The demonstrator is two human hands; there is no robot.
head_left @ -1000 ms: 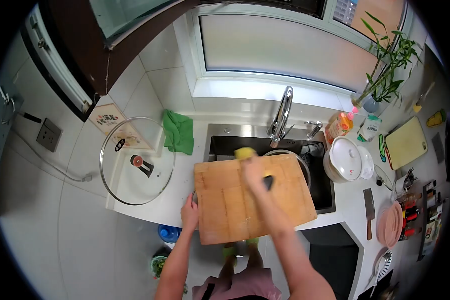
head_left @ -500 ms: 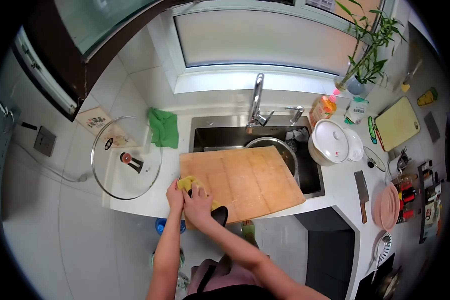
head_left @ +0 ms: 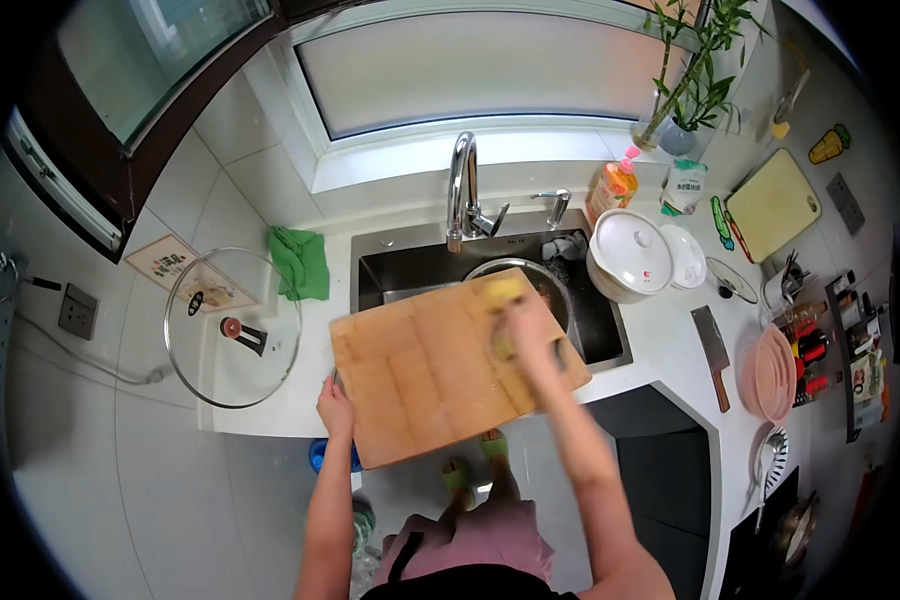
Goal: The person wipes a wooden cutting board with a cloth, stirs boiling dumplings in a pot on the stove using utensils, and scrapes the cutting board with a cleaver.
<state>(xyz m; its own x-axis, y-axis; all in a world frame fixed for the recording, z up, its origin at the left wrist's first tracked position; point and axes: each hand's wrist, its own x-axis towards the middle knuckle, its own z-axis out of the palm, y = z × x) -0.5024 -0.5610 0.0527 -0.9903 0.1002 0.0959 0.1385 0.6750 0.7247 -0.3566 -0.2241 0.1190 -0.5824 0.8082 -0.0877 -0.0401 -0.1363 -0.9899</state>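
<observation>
A wooden cutting board (head_left: 420,375) lies tilted over the front of the sink (head_left: 610,345) and the counter edge. My left hand (head_left: 336,408) grips the board at its left edge. On the board's upper right part, my right hand (head_left: 530,330) is closed on a yellow cloth (head_left: 502,295) pressed to the wood; motion blurs both. A round metal pot (head_left: 545,285) sits in the sink, partly hidden behind the board. Dark wet cloth lies beside it at the sink's right.
Around the sink are a faucet (head_left: 463,190), a green cloth (head_left: 300,262), a glass lid (head_left: 232,328), a white lidded pot (head_left: 630,255) and an orange soap bottle (head_left: 612,188). A cleaver (head_left: 711,355) and a pink basin (head_left: 768,375) rest on the right counter.
My right hand has moved with the yellow cloth from the board's left edge to its upper right. The left hand now holds the left edge alone, and the board has turned slightly.
</observation>
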